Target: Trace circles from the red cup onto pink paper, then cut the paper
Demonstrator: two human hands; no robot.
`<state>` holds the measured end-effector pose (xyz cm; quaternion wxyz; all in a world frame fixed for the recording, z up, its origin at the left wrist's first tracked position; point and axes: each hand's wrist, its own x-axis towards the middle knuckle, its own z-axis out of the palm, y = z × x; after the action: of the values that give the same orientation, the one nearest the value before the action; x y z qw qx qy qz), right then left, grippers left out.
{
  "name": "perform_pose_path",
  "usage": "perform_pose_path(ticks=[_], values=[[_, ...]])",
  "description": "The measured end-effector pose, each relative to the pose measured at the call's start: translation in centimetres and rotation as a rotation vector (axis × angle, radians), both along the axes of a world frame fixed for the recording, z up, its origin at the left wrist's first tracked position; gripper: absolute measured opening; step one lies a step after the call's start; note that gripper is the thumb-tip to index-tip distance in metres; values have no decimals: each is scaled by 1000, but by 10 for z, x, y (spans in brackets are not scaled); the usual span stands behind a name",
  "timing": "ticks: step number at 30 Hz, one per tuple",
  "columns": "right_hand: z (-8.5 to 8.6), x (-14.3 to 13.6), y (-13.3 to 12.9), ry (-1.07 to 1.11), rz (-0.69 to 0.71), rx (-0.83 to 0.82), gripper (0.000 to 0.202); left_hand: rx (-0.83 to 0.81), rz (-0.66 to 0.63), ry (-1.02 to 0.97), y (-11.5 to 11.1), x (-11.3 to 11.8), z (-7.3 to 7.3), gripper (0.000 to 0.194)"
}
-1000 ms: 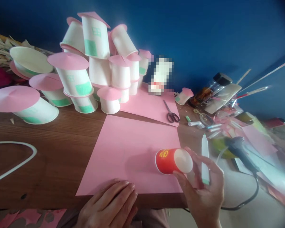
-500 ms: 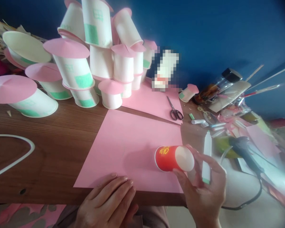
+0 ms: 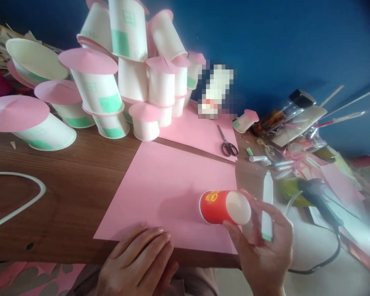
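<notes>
A red paper cup (image 3: 216, 207) with yellow lettering lies on its side above a pink sheet (image 3: 160, 181), its pale base turned to the right. My right hand (image 3: 262, 242) grips it by the base end, thumb below and fingers above. A white marker with a green end (image 3: 267, 205) shows between the fingers of that hand; whether it is held or lies behind cannot be made out. My left hand (image 3: 138, 259) rests flat on the sheet's near edge, holding nothing, its fingers stretched out side by side.
White cups with pink cone tops (image 3: 94, 90) stand stacked at the back left. Black-handled scissors (image 3: 228, 147) lie on more pink paper. A white cable (image 3: 33, 181) curves at left. At right are a glue gun (image 3: 320, 197), a jar (image 3: 283, 111) and paper scraps.
The red cup has shifted very slightly left and turned a little in my right hand. My left hand has barely moved.
</notes>
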<state>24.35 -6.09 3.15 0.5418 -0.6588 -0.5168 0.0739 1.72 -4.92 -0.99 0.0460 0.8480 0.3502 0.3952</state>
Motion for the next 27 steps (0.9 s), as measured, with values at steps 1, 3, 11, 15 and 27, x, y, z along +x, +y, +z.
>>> perform_pose_path(ticks=[1,3,11,15,27], values=[[0,1,0,5,6,-4,61,-1,-2,2,0,0,-1,15],[0,2,-1,22,18,-8,62,1,3,0,0,1,-2,15],[2,5,0,54,43,-29,56,-16,14,21,0,1,-2,15],[1,8,-1,35,38,-26,60,-25,-4,35,-1,-1,-3,15],[0,9,-3,36,49,-55,60,-23,16,12,-1,1,-2,14]])
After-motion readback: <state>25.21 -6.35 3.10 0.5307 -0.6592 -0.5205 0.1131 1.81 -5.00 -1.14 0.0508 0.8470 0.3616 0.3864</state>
